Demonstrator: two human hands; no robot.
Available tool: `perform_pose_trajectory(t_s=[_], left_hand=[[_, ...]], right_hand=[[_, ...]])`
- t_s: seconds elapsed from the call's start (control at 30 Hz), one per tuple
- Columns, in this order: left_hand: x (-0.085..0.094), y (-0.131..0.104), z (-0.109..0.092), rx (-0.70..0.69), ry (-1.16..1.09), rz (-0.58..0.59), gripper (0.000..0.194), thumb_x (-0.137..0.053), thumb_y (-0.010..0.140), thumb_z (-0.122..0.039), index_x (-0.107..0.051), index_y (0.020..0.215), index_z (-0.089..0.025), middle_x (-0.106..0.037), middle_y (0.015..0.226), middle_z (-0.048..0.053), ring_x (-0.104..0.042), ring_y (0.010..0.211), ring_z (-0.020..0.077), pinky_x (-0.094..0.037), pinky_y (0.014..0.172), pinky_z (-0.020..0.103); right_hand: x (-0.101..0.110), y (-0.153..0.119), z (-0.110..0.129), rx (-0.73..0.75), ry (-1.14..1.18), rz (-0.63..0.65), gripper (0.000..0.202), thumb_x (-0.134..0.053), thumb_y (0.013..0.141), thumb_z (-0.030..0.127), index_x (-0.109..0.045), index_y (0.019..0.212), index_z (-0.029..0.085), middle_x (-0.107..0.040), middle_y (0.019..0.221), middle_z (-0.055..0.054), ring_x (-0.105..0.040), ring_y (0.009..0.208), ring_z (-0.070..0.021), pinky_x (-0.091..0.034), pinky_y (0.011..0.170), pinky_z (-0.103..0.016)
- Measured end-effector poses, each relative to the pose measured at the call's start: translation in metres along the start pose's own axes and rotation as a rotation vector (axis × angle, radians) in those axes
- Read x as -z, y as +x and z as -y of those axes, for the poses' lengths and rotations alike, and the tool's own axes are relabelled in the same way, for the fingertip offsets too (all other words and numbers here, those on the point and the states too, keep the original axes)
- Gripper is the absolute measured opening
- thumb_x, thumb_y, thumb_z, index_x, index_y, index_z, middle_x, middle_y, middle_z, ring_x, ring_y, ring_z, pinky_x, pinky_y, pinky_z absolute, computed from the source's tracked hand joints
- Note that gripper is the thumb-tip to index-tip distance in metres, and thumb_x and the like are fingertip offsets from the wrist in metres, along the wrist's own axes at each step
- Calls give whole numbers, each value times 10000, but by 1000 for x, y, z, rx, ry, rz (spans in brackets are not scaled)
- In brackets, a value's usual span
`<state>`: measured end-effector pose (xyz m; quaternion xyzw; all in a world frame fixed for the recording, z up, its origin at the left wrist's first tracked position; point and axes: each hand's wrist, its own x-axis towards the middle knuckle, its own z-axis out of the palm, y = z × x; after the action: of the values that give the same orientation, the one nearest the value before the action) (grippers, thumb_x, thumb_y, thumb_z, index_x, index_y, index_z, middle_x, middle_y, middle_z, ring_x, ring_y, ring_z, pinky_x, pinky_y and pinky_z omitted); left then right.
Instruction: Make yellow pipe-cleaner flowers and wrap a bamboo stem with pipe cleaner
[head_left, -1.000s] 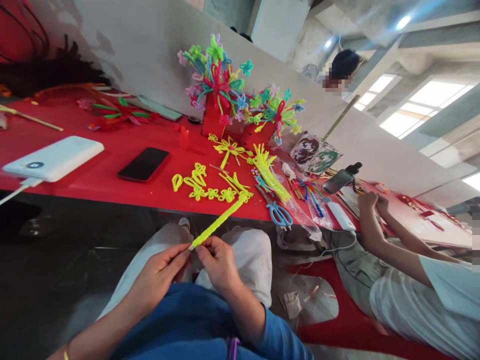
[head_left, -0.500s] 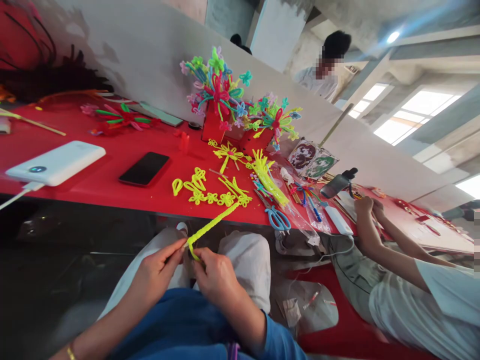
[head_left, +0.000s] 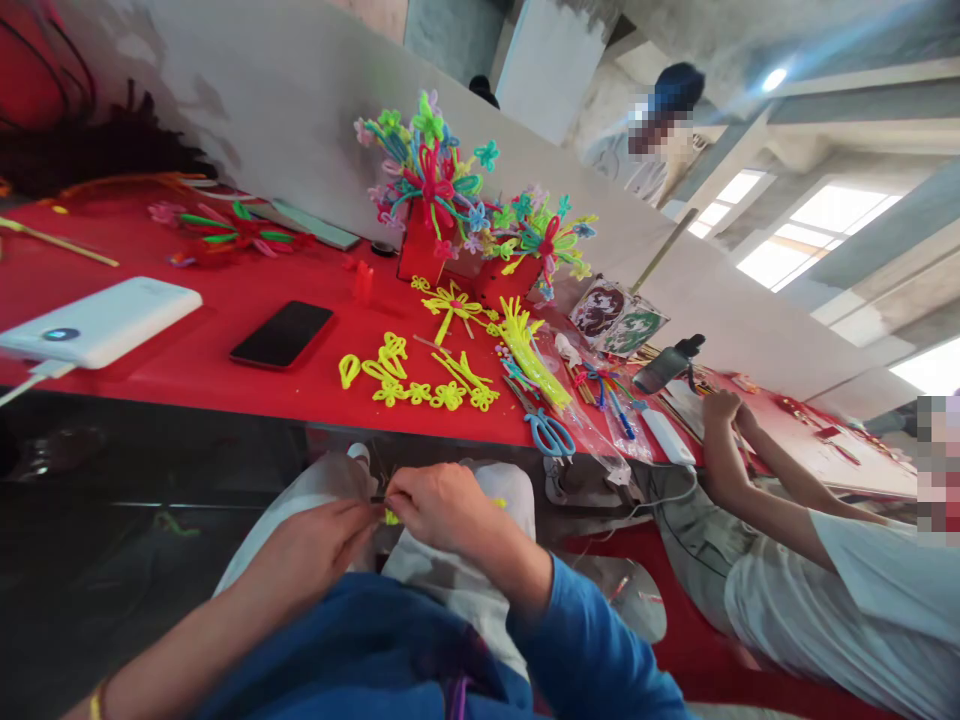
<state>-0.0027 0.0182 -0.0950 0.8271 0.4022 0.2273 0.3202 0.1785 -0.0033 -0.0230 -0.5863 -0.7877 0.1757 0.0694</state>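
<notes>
Over my lap, my left hand (head_left: pixel 319 545) and my right hand (head_left: pixel 442 505) meet with fingertips pinched on a yellow pipe cleaner (head_left: pixel 391 517). Most of it is hidden by the hands; a bit of yellow shows past the right hand. On the table edge ahead lie several yellow pipe-cleaner flowers (head_left: pixel 448 396) and leaf-like loops (head_left: pixel 349 371). A bundle of yellow pipe cleaners (head_left: pixel 536 355) rests to their right, beside blue-handled scissors (head_left: pixel 551 435).
The red table (head_left: pixel 262 400) carries a white power bank (head_left: pixel 105 320), a black phone (head_left: pixel 282 335) and two red boxes with colourful pipe-cleaner bouquets (head_left: pixel 431 190). A bottle (head_left: pixel 664 370) stands further right. A co-worker's hands (head_left: pixel 727 412) are over the table at right.
My right hand has come up and across against the left fingertips. The yellow pipe-cleaner length that pointed toward the table is now mostly covered by my hands.
</notes>
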Motion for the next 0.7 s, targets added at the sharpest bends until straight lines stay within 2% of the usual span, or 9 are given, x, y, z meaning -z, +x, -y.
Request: perform_pose_trajectory(t_s=[0.07, 0.13, 0.2, 0.27, 0.3, 0.37, 0.47, 0.53, 0.7], left_hand=[[7, -1, -1, -73, -47, 103, 325, -469, 848, -358, -777, 887, -263, -793, 868, 72, -727, 793, 249, -536, 698, 291], [17, -3, -4, -111, -142, 168, 306, -478, 850, -354, -777, 836, -294, -771, 763, 39, -702, 705, 210, -518, 671, 259], [27, -6, -10, -101, -240, 222, 291, -498, 840, -378, -769, 759, -308, -725, 652, 11, -661, 609, 184, -501, 607, 234], [34, -9, -16, -38, -311, 249, 264, -533, 810, -411, -764, 735, -306, -705, 616, -2, -637, 559, 174, -494, 559, 225], [35, -10, -19, 21, -346, 215, 265, -542, 794, -437, -762, 739, -299, -696, 600, -5, -624, 537, 173, -492, 531, 226], [32, -13, -22, 161, -423, 81, 302, -545, 762, -493, -757, 770, -278, -668, 562, -7, -588, 487, 170, -479, 465, 233], [19, -16, -23, 307, -509, -122, 361, -549, 737, -531, -740, 829, -238, -621, 528, -17, -548, 455, 159, -456, 414, 234], [12, -16, -23, 361, -518, -209, 372, -563, 733, -530, -729, 852, -219, -616, 535, -21, -549, 471, 154, -462, 428, 230], [4, -16, -30, 396, -496, -318, 380, -563, 720, -533, -722, 823, -204, -611, 535, -23, -555, 479, 156, -475, 441, 234]], right_hand=[[8, 6, -9, 97, 146, 99, 110, -600, 850, 191, -678, 778, 220, -701, 728, 25, -634, 654, -139, -393, 570, -214], [11, 10, -17, 174, 393, 242, 124, -621, 822, 151, -653, 714, 202, -636, 626, 60, -582, 572, -95, -389, 542, -181], [9, 10, -21, 185, 660, 375, 133, -608, 816, 156, -626, 690, 195, -569, 544, 82, -531, 501, -73, -385, 506, -163], [1, 7, -20, 132, 870, 390, 124, -590, 816, 201, -610, 694, 195, -542, 530, 85, -502, 483, -71, -382, 488, -165], [-4, 5, -18, 92, 946, 340, 114, -598, 804, 227, -602, 695, 195, -543, 543, 79, -489, 489, -73, -376, 484, -171], [-17, 1, -10, -6, 1088, 160, 110, -628, 764, 277, -585, 704, 195, -515, 547, 77, -430, 477, -70, -335, 457, -178], [-38, -1, 3, -122, 1308, -57, 170, -645, 708, 347, -559, 733, 203, -374, 473, 108, -271, 413, -56, -217, 397, -190], [-50, 0, 11, -173, 1386, -153, 195, -632, 706, 376, -545, 722, 202, -327, 463, 113, -221, 406, -51, -176, 390, -198], [-65, 1, 19, -262, 1399, -296, 232, -667, 675, 388, -548, 717, 194, -394, 478, 98, -281, 425, -54, -214, 411, -193]])
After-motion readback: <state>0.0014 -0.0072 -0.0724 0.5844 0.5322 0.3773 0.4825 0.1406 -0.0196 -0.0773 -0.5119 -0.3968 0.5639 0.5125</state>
